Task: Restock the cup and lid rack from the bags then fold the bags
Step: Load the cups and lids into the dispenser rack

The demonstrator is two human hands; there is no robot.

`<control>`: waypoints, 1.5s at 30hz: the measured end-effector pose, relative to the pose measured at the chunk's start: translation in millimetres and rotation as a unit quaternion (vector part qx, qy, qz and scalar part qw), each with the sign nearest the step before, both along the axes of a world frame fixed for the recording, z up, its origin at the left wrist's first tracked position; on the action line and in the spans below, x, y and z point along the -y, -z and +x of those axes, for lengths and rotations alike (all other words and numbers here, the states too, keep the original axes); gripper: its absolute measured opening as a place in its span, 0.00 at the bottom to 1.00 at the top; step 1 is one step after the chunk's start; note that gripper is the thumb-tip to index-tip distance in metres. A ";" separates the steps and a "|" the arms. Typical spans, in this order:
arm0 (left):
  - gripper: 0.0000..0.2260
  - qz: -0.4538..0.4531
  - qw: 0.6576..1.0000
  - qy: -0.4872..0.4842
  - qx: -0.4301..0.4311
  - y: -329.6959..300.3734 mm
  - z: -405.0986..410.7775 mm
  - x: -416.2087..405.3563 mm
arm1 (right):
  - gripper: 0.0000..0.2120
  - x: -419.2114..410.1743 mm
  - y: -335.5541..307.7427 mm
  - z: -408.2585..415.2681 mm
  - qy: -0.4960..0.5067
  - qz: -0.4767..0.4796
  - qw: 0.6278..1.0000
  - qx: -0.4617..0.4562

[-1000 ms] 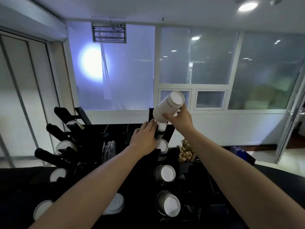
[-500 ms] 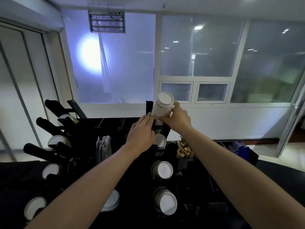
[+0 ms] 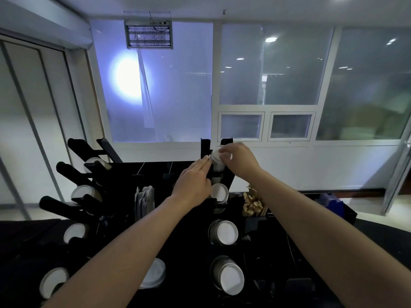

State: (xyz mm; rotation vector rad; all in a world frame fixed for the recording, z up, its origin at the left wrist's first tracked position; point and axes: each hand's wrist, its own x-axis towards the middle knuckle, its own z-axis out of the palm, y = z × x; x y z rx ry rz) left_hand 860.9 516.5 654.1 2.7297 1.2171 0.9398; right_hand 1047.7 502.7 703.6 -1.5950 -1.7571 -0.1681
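A black cup and lid rack (image 3: 191, 236) stands in front of me. My right hand (image 3: 238, 158) grips a stack of white paper cups (image 3: 216, 162) from above, its lower end sunk into the rack's top slot between two black posts. My left hand (image 3: 193, 181) lies flat against the rack beside the stack, its straight fingertips touching the cups. Below that slot three more cup stacks (image 3: 224, 232) show their white bottoms. No bags are in view.
Tilted black dispenser tubes with white cups (image 3: 85, 193) line the left side. White lids (image 3: 154, 274) lie low in the middle, a holder of grey sleeves (image 3: 144, 201) and a bin of wooden stirrers (image 3: 253, 204) sit near the slot. A blue box (image 3: 331, 202) stands right.
My right hand has swung the cup stack upright and lowered it into the top slot. My left hand stayed against the rack beside it.
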 end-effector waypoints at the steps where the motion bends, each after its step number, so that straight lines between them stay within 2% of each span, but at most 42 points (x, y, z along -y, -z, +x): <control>1: 0.29 -0.002 1.000 -0.002 -0.001 0.5 0.4 -0.3 | 0.10 0.4 6.8 1.0 0.003 0.006 0.999 0.035; 5: 0.30 -0.013 1.000 -0.011 -0.005 2.4 1.9 -1.0 | 0.13 2.6 26.4 1.5 0.027 -0.002 0.993 0.114; 10: 0.29 -0.019 0.997 -0.044 -0.066 -5.4 1.2 7.9 | 0.17 15.7 16.9 -1.5 0.017 -0.099 0.980 0.173; 13: 0.27 -0.026 0.996 -0.056 -0.067 -9.6 0.5 26.7 | 0.16 44.6 11.8 -0.3 0.019 -0.060 0.994 0.090; 15: 0.23 0.005 1.000 -0.025 -0.008 -4.4 -0.1 52.7 | 0.17 70.5 14.1 -0.7 0.044 -0.004 0.998 0.035; 17: 0.16 0.045 0.998 0.021 0.043 5.0 -0.8 86.7 | 0.16 99.6 21.7 -1.4 0.039 0.010 0.999 0.007; 20: 0.09 0.013 0.995 0.060 0.084 19.6 -2.3 140.0 | 0.14 150.3 41.0 0.7 0.022 -0.001 0.999 -0.036; 24: 0.10 -0.026 0.995 0.093 0.027 46.5 0.6 199.9 | 0.11 218.9 78.9 8.6 0.013 -0.034 0.996 -0.084; 29: 0.14 -0.031 0.994 0.093 -0.052 88.4 7.0 264.4 | 0.12 288.6 128.4 15.9 -0.063 -0.122 0.988 -0.072; 33: 0.14 -0.131 0.989 0.050 -0.052 126.7 13.4 304.6 | 0.09 332.4 174.6 23.0 -0.121 -0.228 0.964 -0.068; 34: 0.15 -0.156 0.986 0.038 -0.044 137.9 15.0 314.2 | 0.13 342.6 187.9 25.5 -0.126 -0.257 0.956 -0.063; 36: 0.15 -0.207 0.978 0.020 -0.029 161.4 16.3 331.6 | 0.27 361.9 215.2 31.7 -0.122 -0.297 0.944 -0.077; 39: 0.14 -0.312 0.949 -0.001 0.037 195.8 13.7 350.6 | 0.44 385.9 250.8 35.2 -0.111 -0.330 0.925 -0.155; 41: 0.14 -0.342 0.937 -0.031 0.057 215.9 8.8 359.0 | 0.47 398.4 271.5 31.7 -0.093 -0.338 0.907 -0.232; 45: 0.15 -0.394 0.916 -0.058 0.056 250.1 -4.2 370.6 | 0.42 411.1 306.5 19.8 -0.073 -0.334 0.890 -0.303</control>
